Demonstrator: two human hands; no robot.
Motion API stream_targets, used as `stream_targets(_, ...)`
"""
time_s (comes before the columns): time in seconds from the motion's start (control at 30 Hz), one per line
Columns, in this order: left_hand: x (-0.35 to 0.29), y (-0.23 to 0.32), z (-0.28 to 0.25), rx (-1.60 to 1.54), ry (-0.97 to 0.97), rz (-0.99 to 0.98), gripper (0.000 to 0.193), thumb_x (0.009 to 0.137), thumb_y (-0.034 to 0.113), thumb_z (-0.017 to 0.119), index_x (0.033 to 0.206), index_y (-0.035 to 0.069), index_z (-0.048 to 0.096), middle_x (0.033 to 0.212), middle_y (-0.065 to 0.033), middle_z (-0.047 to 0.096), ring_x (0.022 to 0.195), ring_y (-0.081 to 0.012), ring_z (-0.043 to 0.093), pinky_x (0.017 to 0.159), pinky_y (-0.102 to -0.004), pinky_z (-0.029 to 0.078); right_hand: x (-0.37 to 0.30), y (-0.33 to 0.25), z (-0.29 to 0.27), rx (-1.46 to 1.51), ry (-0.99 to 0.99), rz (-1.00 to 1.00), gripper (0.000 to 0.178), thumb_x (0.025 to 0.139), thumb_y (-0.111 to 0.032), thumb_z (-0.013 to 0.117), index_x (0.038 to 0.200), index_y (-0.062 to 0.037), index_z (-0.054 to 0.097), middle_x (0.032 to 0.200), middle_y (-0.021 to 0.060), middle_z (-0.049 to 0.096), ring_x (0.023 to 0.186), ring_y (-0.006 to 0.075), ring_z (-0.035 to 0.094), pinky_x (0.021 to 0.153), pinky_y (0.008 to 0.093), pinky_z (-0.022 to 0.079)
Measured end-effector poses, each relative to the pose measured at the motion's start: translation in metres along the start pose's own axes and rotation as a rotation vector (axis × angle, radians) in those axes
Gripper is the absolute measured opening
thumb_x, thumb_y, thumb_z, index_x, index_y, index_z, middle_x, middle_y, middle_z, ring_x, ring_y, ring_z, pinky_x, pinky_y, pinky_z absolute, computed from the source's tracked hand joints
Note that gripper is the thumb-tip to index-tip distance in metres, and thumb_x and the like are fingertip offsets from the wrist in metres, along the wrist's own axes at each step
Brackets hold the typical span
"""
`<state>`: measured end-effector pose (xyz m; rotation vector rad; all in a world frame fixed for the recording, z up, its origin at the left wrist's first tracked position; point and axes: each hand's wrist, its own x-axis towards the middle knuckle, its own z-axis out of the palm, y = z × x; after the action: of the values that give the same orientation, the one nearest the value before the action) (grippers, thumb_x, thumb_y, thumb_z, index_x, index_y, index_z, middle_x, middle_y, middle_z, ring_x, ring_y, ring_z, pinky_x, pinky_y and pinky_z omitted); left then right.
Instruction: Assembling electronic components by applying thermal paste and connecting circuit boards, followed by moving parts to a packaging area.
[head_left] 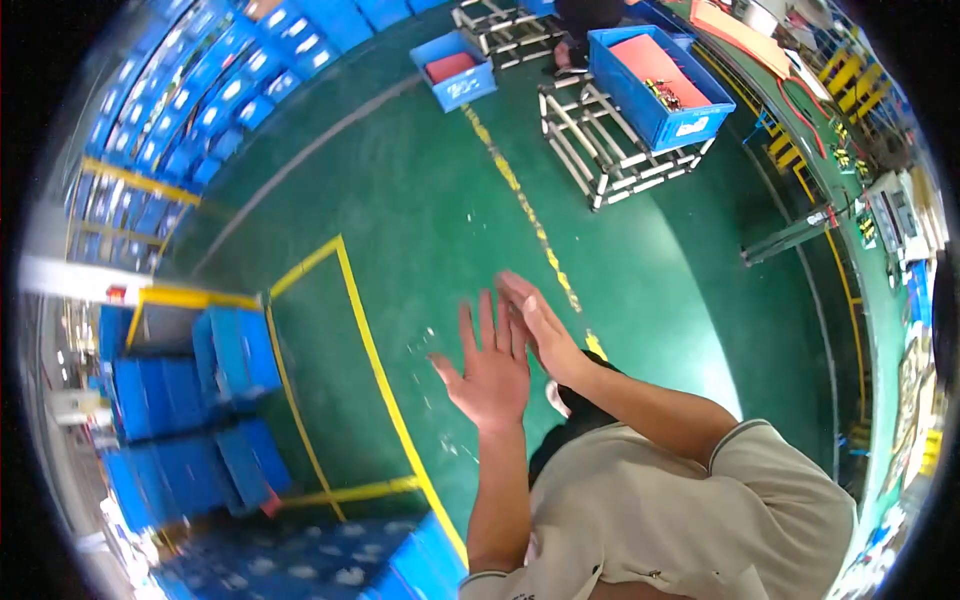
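Note:
Both my hands are raised in front of my body above the green floor (600, 260). My left hand (490, 375) is open, its fingers spread and pointing away from me, with nothing in it. My right hand (542, 325) comes across from the right with its fingers stretched out and pressed close to the left hand's fingertips. Whether the two hands touch is hard to tell. Nothing shows in the right hand, though its palm side is hidden.
Ahead to the right, a blue crate (660, 120) with small parts on a pink sheet sits on a tube-frame cart (620, 180). Another blue crate (450, 95) stands farther off, near a person (590, 15). A workbench (850, 210) runs along the right; stacked blue bins (165, 400) stand left.

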<state>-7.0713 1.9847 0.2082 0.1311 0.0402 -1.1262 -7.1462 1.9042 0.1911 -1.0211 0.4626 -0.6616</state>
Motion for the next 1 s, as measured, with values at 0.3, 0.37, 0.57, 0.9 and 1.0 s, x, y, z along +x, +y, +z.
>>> stream_targets(0.3, 0.299, 0.206, 0.006, -0.427, -0.104, -0.079, 0.083, 0.091, 0.054, 0.046, 0.149, 0.008, 0.009, 0.155, -0.0141, 0.012, 0.142, -0.0323, 0.016, 0.112, -0.0471, 0.026, 0.353, 0.007, 0.052, 0.441, -0.042, 0.078, 0.075, 0.095, -0.059, 0.028, 0.146, -0.0035, 0.020, 0.151, 0.0161, 0.024, 0.141, 0.0284, 0.020, 0.114, 0.0438, 0.018)
stream_targets(0.37, 0.350, 0.259, 0.007, -0.463, -0.003, -0.030, 0.082, 0.091, 0.052, 0.047, 0.149, 0.009, 0.009, 0.156, -0.0129, 0.011, 0.142, -0.0323, 0.017, 0.112, -0.0490, 0.026, 0.413, 0.032, 0.080, 0.287, -0.062, 0.151, 0.071, 0.096, -0.056, 0.032, 0.142, -0.0025, 0.030, 0.146, 0.0157, 0.034, 0.136, 0.0281, 0.030, 0.111, 0.0430, 0.025)
stream_targets(0.57, 0.478, 0.451, -0.054, 0.215, 0.028, 0.169, 0.061, 0.095, 0.050, 0.041, 0.143, 0.013, 0.033, 0.145, -0.0009, 0.039, 0.120, -0.0203, 0.050, 0.098, -0.0401, 0.041, 0.627, 0.108, 0.054, -0.920, -0.438, 0.205, 0.054, 0.090, -0.047, 0.052, 0.129, -0.0096, 0.052, 0.131, 0.0160, 0.052, 0.120, 0.0327, 0.050, 0.101, 0.0430, 0.039)
stream_targets(0.9, 0.878, 0.633, -0.056, 0.051, 0.125, -0.157, 0.044, 0.096, 0.039, 0.040, 0.130, 0.011, 0.047, 0.122, -0.0053, 0.058, 0.100, -0.0190, 0.056, 0.084, -0.0409, 0.045, 0.661, 0.249, -0.219, -1.119, 0.944, 1.303, 0.035, 0.078, -0.037, 0.065, 0.089, -0.0051, 0.070, 0.096, 0.0169, 0.068, 0.089, 0.0295, 0.067, 0.078, 0.0406, 0.054)
stream_targets(1.0, 1.048, 0.650, -0.007, -0.694, 0.407, -0.394, 0.039, 0.094, 0.033, 0.044, 0.115, 0.003, 0.058, 0.112, -0.0178, 0.061, 0.106, -0.0321, 0.057, 0.089, -0.0502, 0.045, 0.739, 0.252, -0.206, -0.998, 0.980, 1.260, 0.036, 0.078, -0.039, 0.064, 0.088, -0.0044, 0.071, 0.095, 0.0170, 0.068, 0.089, 0.0297, 0.067, 0.079, 0.0401, 0.054)
